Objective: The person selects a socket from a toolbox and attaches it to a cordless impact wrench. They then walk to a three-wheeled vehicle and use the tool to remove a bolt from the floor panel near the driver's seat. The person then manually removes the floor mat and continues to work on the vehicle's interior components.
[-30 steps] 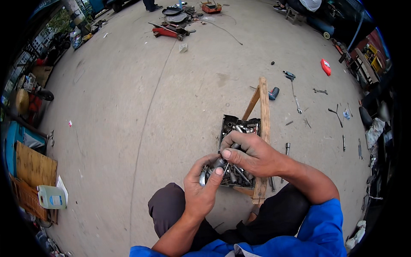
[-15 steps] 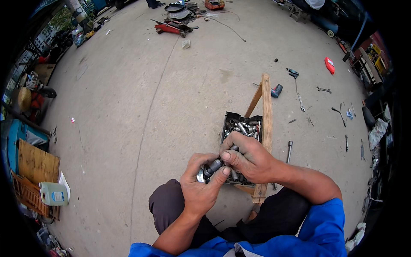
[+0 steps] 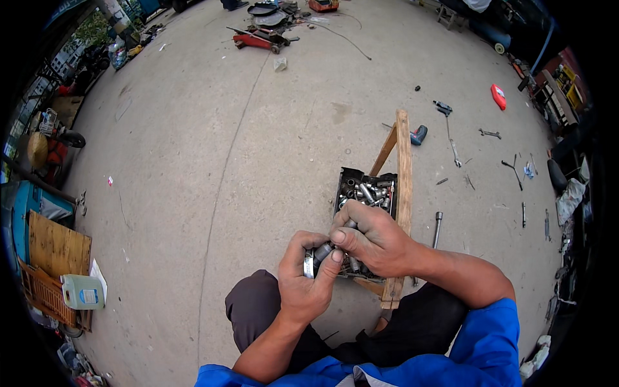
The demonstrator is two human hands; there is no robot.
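My left hand (image 3: 302, 284) is closed around a short dark cylindrical piece (image 3: 323, 252), thumb on its near side. A silver band like a hose clamp (image 3: 309, 264) shows at the piece's left end, against the same fingers. Pressed close from the right, my right hand (image 3: 377, 244) pinches at the piece's other end; its fingers hide what exactly they grip. Just beneath both hands stands a black open box (image 3: 337, 188) full of metal sockets (image 3: 366, 192), partly covered by my right hand.
A wooden frame (image 3: 404, 174) rises along the box's right side. To the right lie a socket wrench (image 3: 438, 226), a cordless drill (image 3: 419, 135), a spanner (image 3: 490, 133) and a red bottle (image 3: 498, 97). A red floor jack (image 3: 255, 41) is far ahead; a pale jug (image 3: 82, 292) stands left.
The dark piece and its silver band have turned slightly in my left hand, so the band stands more upright. My right hand stays pinched at the other end.
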